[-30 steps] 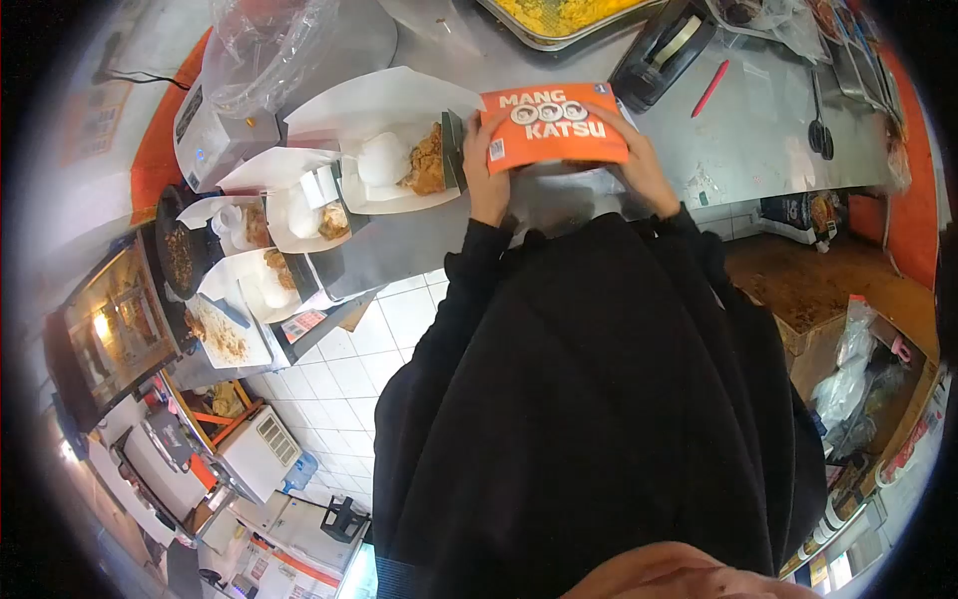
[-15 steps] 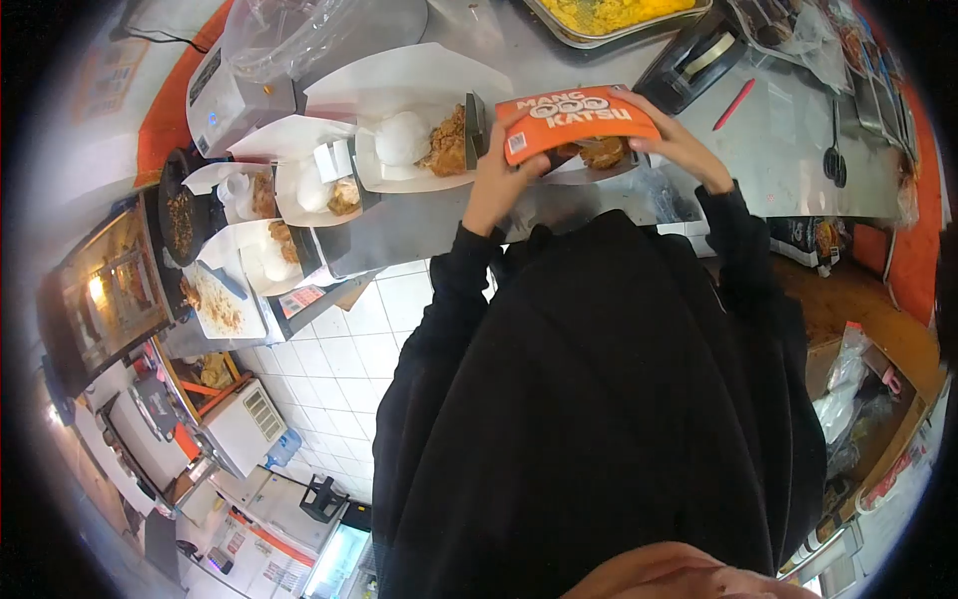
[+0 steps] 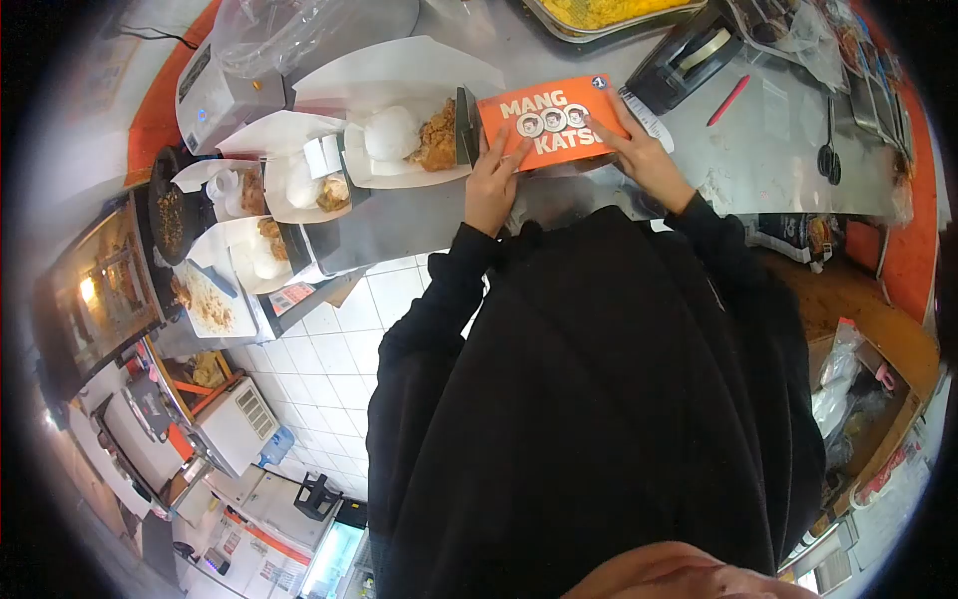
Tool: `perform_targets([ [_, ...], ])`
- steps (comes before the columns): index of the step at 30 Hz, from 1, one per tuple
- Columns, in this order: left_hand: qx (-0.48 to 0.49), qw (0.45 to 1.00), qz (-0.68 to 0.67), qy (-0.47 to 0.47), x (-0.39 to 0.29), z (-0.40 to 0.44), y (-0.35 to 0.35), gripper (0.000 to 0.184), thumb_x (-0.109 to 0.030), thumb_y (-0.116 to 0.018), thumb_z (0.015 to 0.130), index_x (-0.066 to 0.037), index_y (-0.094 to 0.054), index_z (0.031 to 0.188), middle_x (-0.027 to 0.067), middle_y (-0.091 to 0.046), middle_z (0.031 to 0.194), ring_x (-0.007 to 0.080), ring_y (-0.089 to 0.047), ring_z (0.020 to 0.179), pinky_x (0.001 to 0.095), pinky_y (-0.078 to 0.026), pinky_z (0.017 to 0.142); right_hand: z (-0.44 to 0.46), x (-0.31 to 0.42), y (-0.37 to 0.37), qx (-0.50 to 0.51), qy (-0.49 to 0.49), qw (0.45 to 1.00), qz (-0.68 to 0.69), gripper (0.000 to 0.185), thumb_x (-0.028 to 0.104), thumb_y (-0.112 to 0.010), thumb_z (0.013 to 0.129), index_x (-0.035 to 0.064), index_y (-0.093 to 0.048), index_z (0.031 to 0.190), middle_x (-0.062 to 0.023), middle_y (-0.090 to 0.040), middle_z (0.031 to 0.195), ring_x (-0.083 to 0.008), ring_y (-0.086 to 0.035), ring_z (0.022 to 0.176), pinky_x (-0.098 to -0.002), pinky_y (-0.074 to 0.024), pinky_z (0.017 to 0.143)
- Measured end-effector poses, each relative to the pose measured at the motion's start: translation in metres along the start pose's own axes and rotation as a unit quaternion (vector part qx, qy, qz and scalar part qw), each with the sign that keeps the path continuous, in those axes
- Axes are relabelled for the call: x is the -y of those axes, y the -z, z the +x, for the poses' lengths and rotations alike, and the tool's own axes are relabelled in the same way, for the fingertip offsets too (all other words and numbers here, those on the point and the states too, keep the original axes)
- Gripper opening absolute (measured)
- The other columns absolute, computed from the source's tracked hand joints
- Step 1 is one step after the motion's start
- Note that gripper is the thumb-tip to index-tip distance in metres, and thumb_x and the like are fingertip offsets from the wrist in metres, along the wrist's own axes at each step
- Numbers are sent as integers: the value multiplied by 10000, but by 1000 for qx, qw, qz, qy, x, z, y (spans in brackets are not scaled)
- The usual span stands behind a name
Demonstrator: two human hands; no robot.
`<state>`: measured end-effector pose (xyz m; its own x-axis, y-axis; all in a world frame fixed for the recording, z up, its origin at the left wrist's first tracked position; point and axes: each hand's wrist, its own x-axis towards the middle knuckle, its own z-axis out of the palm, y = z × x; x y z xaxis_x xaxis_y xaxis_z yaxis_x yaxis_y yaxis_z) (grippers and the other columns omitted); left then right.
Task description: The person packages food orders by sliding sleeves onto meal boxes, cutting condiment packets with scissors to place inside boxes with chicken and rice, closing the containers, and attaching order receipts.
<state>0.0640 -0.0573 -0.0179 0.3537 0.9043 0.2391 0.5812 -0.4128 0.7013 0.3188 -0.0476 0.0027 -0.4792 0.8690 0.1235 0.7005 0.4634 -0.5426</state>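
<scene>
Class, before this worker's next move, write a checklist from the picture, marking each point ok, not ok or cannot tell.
1. Left hand and right hand both touching the orange, white-lettered cardboard box: ok.
2. Front edge of that box fully tucked: cannot tell, too small to see.
3. Neighbouring white-lined, dark-sided paper box closed: not ok, white rice mound and brown fried piece lie exposed.
4. Slim red pen lying apart from the orange box: ok.
5. Black tape dispenser on the metal counter: ok.

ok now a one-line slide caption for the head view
Left hand and right hand on an orange rectangular cardboard lid, beside open white-lined cardboard food boxes.
</scene>
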Motion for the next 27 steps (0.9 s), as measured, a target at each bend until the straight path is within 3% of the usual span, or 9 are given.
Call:
perform_targets([
  [8,2,961,233,-149,-2,5,-13,385,-134,-539,737,-130,-530,1121,95,-445,1214,282,-395,1148,385,-345,926,12,9,-1,-55,23,988,-144,515,177,-594,737,122,-419,1218,-160,-218,1354,-333,-358,1164,-377,-383,899],
  [11,-6,957,195,-216,-14,12,-20,333,-119,-542,720,-126,-572,1051,65,-528,1114,236,-476,1072,376,-367,905,15,5,21,-38,-9,999,-9,401,190,-585,768,57,-492,1135,-127,-367,1288,-237,-456,1096,-343,-425,832],
  [13,-72,971,158,-163,-21,13,-23,256,-110,-537,712,-101,-607,958,26,-591,990,214,-534,991,370,-400,866,7,-4,31,-358,-328,820,303,253,230,-578,791,60,-591,979,-41,-546,1045,-111,-526,854,-273,-431,643],
  [14,-71,971,156,-167,-23,16,-23,256,-110,-537,712,-101,-607,958,26,-591,990,214,-534,991,370,-400,866,7,-17,31,-362,-329,818,302,253,230,-578,791,60,-591,979,-41,-546,1045,-111,-526,854,-273,-431,643],
  [17,-101,974,132,-153,-28,18,-23,121,-95,-589,701,-80,-634,812,23,-625,856,195,-584,829,359,-444,789,15,-41,29,-378,-467,643,475,154,251,-556,805,128,-637,852,16,-519,828,-45,-417,706,-231,-345,572],
  [20,-80,981,130,-119,-29,16,-27,179,-113,-536,714,-87,-625,866,10,-612,902,211,-550,966,375,-429,820,32,-27,21,-466,-387,496,622,176,246,-539,812,101,-629,857,24,-474,786,-73,-376,729,-229,-309,648],
  [23,-99,981,129,-111,-32,18,-28,147,-110,-569,699,-76,-629,829,11,-612,891,206,-556,948,378,-428,819,27,-8,1,-495,-235,584,599,178,221,-537,813,76,-631,857,13,-499,799,-88,-393,737,-237,-320,652],
  [24,-120,979,128,-107,-33,19,-29,105,-102,-595,695,-71,-626,790,17,-618,870,195,-569,873,364,-437,797,17,-15,-9,-453,-278,706,468,207,210,-558,815,31,-613,901,-13,-588,862,-113,-491,766,-248,-371,724],
  [27,-144,976,128,-100,-36,21,-30,58,-94,-629,687,-69,-622,739,19,-622,836,179,-583,787,349,-447,772,10,-34,-27,-397,-411,714,405,181,238,-591,766,85,-663,701,-51,-544,728,-145,-443,724,-305,-358,645],
])
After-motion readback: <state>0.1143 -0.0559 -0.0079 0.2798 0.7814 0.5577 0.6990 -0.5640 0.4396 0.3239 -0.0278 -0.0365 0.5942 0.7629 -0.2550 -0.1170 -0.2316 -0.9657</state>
